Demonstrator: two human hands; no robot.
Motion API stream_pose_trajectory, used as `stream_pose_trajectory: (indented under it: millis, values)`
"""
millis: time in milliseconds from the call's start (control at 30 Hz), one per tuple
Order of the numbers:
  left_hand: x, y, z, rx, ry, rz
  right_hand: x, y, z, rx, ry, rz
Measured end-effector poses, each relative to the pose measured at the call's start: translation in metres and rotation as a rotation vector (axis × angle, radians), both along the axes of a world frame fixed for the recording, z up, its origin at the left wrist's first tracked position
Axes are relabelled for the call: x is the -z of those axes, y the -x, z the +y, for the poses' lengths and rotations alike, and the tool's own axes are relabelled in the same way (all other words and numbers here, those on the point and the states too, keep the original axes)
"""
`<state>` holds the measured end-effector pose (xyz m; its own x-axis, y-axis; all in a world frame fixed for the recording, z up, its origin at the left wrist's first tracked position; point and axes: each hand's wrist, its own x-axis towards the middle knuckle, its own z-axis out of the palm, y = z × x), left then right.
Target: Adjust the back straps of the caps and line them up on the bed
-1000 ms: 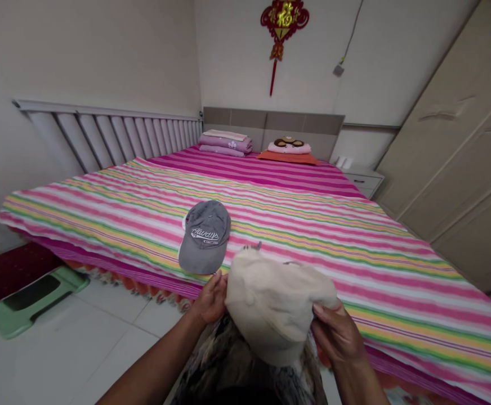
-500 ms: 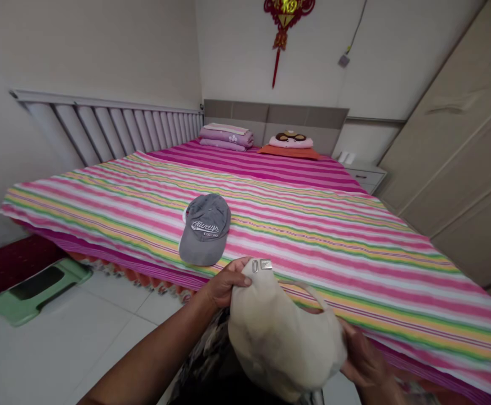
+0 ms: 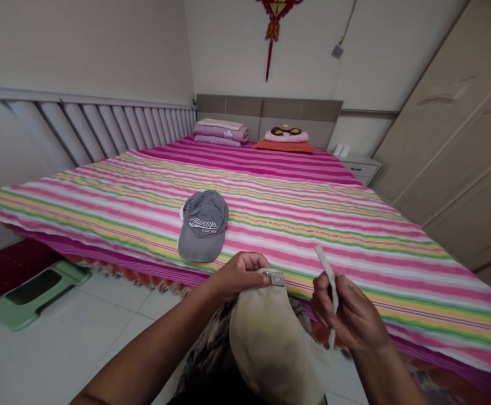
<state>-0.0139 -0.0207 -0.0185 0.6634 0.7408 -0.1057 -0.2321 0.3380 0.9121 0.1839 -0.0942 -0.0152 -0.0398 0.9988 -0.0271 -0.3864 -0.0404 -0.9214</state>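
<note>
A cream baseball cap (image 3: 266, 337) hangs in front of me, its back opening towards the right. My left hand (image 3: 245, 275) pinches the cap's edge beside a metal buckle (image 3: 277, 278). Between the thumb and fingers of my right hand (image 3: 347, 312) is the cap's loose strap (image 3: 326, 267), its free end pointing up. The strap and the buckle are apart. On the bed lies a grey baseball cap (image 3: 204, 225) with white lettering, its brim towards me, beyond my left hand.
The bed (image 3: 291, 219) has a striped cover. Folded bedding (image 3: 222, 134) and a pillow stack (image 3: 286, 138) lie by the headboard (image 3: 241, 107). A green stool (image 3: 34, 295) stands at the lower left, a nightstand (image 3: 361, 169) at the far right beside a wardrobe (image 3: 452, 129).
My right hand has left the cap's side and risen, now gripping the strap end. My left hand has shifted slightly right, onto the edge by the buckle.
</note>
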Motion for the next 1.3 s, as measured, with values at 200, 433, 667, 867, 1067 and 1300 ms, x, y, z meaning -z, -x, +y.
stream_pose_trajectory:
  millis: [200, 433, 667, 867, 1067, 1300]
  values:
    - [-0.015, 0.002, -0.004, 0.053, -0.058, 0.008, -0.028, 0.008, -0.004, -0.069, -0.029, -0.133]
    - [-0.016, 0.005, -0.009, 0.033, -0.025, -0.050, -0.020, 0.025, -0.006, -0.084, 0.065, -0.271]
    - [-0.014, 0.018, -0.005, 0.058, -0.398, 0.075, -0.009, 0.034, -0.001, -0.081, 0.086, -0.204]
    - [-0.020, 0.020, -0.009, -0.104, -0.783, 0.302, -0.007, 0.034, 0.003, -0.103, 0.062, -0.170]
    - [-0.016, 0.022, -0.010, -0.112, -0.775, 0.285, -0.007, 0.034, 0.002, -0.077, 0.086, -0.169]
    - [-0.014, 0.023, -0.011, -0.102, -0.802, 0.245, -0.004, 0.036, 0.000, -0.149, 0.085, -0.128]
